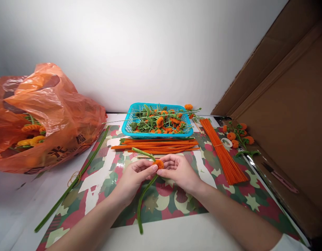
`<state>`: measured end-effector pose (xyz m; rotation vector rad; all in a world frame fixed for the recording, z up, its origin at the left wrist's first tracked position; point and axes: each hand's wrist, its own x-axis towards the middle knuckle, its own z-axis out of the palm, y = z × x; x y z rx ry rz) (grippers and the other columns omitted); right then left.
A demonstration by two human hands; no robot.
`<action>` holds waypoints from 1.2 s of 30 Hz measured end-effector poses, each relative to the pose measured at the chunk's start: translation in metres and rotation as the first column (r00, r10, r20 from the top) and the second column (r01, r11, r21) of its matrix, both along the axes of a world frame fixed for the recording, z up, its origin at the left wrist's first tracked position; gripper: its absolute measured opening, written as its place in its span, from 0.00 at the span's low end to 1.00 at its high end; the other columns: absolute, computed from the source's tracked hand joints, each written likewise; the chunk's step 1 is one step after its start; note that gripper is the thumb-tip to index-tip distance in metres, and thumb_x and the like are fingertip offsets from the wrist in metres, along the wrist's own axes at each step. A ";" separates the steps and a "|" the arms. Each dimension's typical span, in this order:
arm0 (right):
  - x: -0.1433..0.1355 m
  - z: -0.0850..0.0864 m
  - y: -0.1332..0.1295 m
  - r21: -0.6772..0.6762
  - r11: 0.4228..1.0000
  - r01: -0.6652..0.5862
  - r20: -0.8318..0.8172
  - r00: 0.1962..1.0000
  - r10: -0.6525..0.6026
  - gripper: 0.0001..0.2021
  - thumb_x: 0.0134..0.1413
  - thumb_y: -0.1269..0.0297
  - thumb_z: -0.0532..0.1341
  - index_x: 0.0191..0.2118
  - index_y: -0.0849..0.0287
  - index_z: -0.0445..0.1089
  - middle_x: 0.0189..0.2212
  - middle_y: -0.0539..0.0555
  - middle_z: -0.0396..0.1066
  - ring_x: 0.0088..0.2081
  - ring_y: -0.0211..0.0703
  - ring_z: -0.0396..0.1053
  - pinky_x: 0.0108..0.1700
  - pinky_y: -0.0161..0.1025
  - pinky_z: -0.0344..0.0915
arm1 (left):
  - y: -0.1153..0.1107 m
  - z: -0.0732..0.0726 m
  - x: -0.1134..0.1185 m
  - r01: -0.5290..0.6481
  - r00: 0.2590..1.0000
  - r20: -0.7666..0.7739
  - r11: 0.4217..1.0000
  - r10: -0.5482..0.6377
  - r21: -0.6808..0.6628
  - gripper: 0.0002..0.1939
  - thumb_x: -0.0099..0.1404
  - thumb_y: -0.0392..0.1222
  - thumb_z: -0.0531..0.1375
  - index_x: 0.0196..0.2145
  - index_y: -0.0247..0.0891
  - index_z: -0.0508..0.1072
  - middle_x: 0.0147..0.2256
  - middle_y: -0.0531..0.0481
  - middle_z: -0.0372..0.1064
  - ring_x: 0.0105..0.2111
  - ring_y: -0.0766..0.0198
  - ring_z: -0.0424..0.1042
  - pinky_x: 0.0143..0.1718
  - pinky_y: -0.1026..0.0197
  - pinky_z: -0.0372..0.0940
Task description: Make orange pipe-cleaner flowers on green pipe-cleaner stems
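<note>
Between my two hands is a small orange pipe-cleaner pumpkin. A green pipe cleaner runs through or along it, one end rising up and left, the other curving down toward me. My left hand is closed, its thumb and fingertips pinching the pumpkin's left side. My right hand is closed too, its thumb and fingers pressed on the right side. Just beyond my fingers lies a pile of loose orange pipe cleaners, with some green ones among them.
Behind the pile stands a blue basket of orange pumpkins and green stems. An orange plastic bag is at left, near long green pipe cleaners. To the right are an orange bundle, finished sprigs and a pink-handled tool.
</note>
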<state>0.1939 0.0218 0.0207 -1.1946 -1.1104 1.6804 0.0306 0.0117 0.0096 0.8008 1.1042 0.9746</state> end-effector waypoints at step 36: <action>0.001 0.001 0.003 0.033 0.995 -0.095 -0.031 0.995 0.096 0.12 0.41 0.58 0.67 0.28 0.60 0.68 0.22 0.46 0.65 0.24 0.32 0.62 0.29 0.33 0.61 | 0.003 -0.001 -0.001 -0.118 0.948 0.280 0.985 0.150 -0.128 0.10 0.51 0.41 0.70 0.28 0.31 0.77 0.22 0.48 0.74 0.23 0.68 0.73 0.25 0.70 0.72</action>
